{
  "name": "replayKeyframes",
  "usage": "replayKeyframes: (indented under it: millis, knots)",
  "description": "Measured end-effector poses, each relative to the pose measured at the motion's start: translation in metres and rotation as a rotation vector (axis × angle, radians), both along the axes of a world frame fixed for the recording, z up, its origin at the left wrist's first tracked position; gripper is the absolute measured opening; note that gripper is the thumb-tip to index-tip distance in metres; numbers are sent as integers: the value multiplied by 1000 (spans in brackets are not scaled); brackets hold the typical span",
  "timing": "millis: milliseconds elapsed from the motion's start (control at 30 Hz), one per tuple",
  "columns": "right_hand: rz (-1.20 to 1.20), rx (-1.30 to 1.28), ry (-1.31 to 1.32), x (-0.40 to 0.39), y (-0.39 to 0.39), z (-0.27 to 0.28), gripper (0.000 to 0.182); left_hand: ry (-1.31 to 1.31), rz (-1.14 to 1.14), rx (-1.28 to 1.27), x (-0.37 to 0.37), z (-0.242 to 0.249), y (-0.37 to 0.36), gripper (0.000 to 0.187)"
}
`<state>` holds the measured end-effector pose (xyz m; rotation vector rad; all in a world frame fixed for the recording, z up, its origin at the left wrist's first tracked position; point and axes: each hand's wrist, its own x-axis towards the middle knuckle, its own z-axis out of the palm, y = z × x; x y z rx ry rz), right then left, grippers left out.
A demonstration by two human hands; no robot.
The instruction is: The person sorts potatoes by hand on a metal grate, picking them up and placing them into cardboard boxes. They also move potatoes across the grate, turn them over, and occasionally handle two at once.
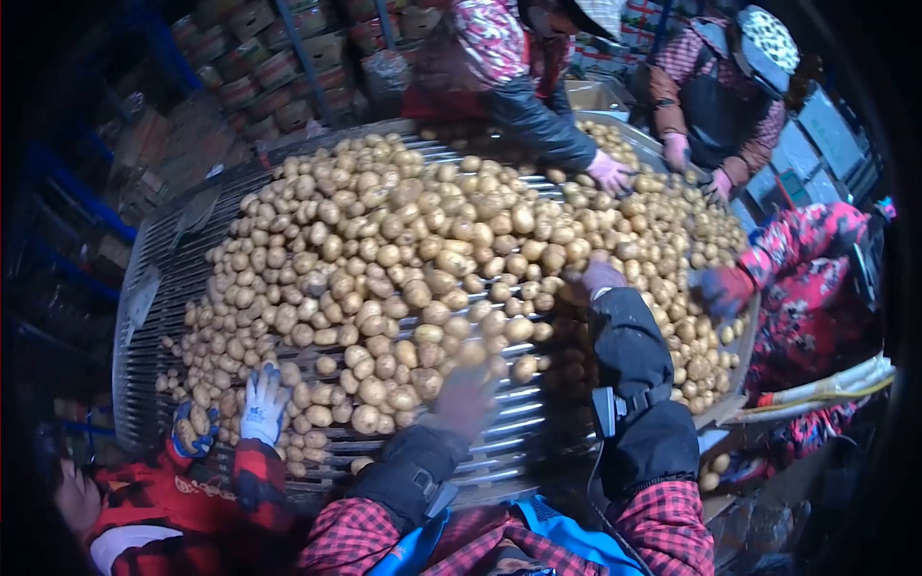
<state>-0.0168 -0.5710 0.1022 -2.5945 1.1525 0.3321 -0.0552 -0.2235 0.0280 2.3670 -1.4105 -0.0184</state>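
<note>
A large heap of potatoes point(384, 240) spreads over a slatted metal table point(499, 451). My left hand point(466, 398), in a pinkish glove, is smeared by motion at the near edge of the heap, next to several potatoes and bare slats. My right hand point(602, 276), in a light purple glove, reaches forward into the potatoes at the right of the heap. Its fingers are mostly hidden, so whether it holds a potato cannot be made out. Dark sleeve covers with devices strapped on them wrap both my forearms.
At the lower left, a co-worker's white-blue glove point(264, 403) touches potatoes. Two people work across the table with pink gloves point(610, 171) among the potatoes. Another person's dark glove point(722, 290) is at the right rim. Stacked boxes point(259, 67) stand behind.
</note>
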Motion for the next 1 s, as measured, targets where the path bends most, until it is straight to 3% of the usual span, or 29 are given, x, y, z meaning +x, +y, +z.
replayKeyframes:
  millis: [67,133,267,333,400,433,467,500,600,667,800,833,867,933,967,1000]
  knots:
    - [9,87,95,22,-20,-24,67,15,-26,-118,4,-9,0,59]
    - [-7,63,80,29,-4,-7,58,-48,-50,-136,5,0,0,60]
    - [-8,115,40,29,-13,-16,62,-58,-40,-126,1,2,4,63]
    - [29,-4,-268,14,-30,-63,76,-67,-37,-167,4,4,2,64]
    - [1,283,-579,-9,-32,-74,72,-1,-22,-77,4,4,-2,64]
    - [-67,570,-728,-32,-28,-69,67,-13,-2,-88,3,-9,-4,65]
    - [-149,856,-876,-56,4,-36,62,29,-2,-38,2,-4,-1,57]
    - [-132,984,-955,-81,22,-23,63,-28,-16,-68,1,0,-1,58]
    - [-46,1277,-1186,-154,68,-12,75,3,-36,7,0,13,-4,58]
    - [-164,1534,-1196,-201,99,2,85,-126,-32,-120,0,-13,1,64]
    - [-231,1728,-1376,-268,136,-6,94,-177,-47,-48,-1,-12,1,65]
    - [-323,1667,-1344,-282,142,-6,97,-150,-55,-38,2,-19,2,66]
    - [-334,1810,-1469,-297,151,-10,100,-145,-42,-1,1,-16,2,68]
    - [-354,1673,-1483,-328,158,-29,102,-185,-43,3,3,-21,2,69]
    - [-371,1745,-1459,-341,159,-19,103,-201,-46,-1,3,-23,2,69]
    - [-362,1838,-1601,-351,164,-33,105,-221,-46,-9,4,-24,3,69]
